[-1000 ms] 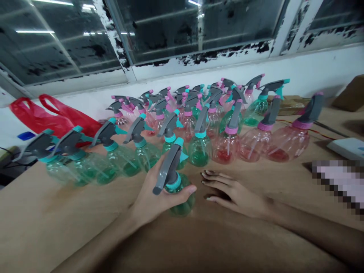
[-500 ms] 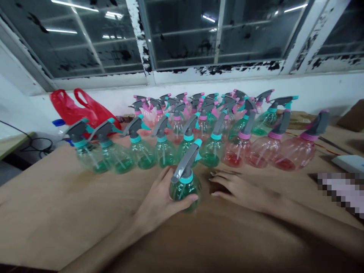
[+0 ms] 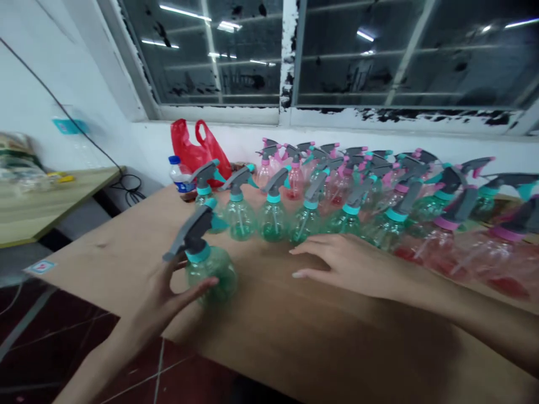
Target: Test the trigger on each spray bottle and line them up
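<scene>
A green spray bottle [image 3: 214, 278] with a turquoise collar and grey trigger head stands in front of the left end of a row. My left hand [image 3: 162, 300] is closed round its lower body, thumb on the near side and the other fingers mostly hidden behind. My right hand [image 3: 345, 261] hovers palm down over the table, holding nothing, its fingers stretched and slightly apart. Just beyond it stand more green spray bottles [image 3: 305, 224] with a little green liquid inside. Farther right in the row are pink spray bottles [image 3: 446, 241], partly behind my right forearm.
Behind the front row, several more pink and green bottles [image 3: 345, 174] crowd near the wall. A red plastic bag [image 3: 189, 148] and a blue-capped drink bottle [image 3: 182, 179] are at the back left. The table's edge [image 3: 138, 328] drops to a tiled floor; another table [image 3: 54, 207] stands left.
The view has swung left. My left hand and the held green bottle have moved leftward, from before the row's middle to its left end. My right hand stays open, also shifted left along the row.
</scene>
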`<control>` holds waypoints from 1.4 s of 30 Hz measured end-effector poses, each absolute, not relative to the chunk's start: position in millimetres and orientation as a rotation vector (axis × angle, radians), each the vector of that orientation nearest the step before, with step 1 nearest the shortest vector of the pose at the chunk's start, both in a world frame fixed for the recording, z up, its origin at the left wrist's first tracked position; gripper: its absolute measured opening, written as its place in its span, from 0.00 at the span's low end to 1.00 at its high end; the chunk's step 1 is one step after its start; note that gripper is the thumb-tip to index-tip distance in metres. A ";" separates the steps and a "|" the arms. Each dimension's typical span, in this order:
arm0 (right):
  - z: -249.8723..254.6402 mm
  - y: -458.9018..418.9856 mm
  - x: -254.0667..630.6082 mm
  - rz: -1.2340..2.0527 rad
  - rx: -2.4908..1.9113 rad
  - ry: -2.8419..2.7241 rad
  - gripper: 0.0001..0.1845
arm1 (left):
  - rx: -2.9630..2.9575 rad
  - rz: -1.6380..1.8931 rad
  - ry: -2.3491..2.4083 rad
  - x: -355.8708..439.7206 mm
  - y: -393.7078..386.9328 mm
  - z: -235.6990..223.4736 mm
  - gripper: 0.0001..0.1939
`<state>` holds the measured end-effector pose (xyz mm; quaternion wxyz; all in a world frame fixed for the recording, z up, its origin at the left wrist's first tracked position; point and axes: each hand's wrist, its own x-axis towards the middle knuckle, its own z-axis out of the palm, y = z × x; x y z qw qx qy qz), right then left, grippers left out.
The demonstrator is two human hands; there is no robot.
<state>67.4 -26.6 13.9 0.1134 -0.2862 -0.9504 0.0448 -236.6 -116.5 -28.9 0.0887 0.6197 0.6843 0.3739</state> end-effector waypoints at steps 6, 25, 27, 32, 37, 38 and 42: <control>66.8 -12.9 -16.7 -0.064 -0.596 -2.660 0.15 | 1.778 1.372 1.972 -302.6 -99.8 -28.1 0.24; 90.2 114.6 -168.6 -0.072 -0.479 -2.866 0.28 | 1.689 1.555 1.948 -365.3 11.2 -39.8 0.27; 87.1 114.6 -170.2 -0.058 -0.479 -2.899 0.26 | 1.681 1.575 1.916 -364.4 14.1 -40.7 0.26; 83.3 108.1 -176.0 -0.062 -0.488 -2.956 0.20 | 1.660 1.617 1.884 -366.0 19.7 -41.9 0.26; 83.5 102.7 -182.7 -0.060 -0.449 -2.956 0.14 | 1.646 1.630 1.896 -368.4 22.6 -44.9 0.26; 83.4 101.8 -183.5 -0.059 -0.431 -2.955 0.13 | 1.647 1.629 1.901 -368.2 22.5 -44.5 0.26; 82.2 96.1 -184.6 -0.046 -0.333 -2.954 0.13 | 1.625 1.643 1.971 -361.0 10.5 -36.0 0.29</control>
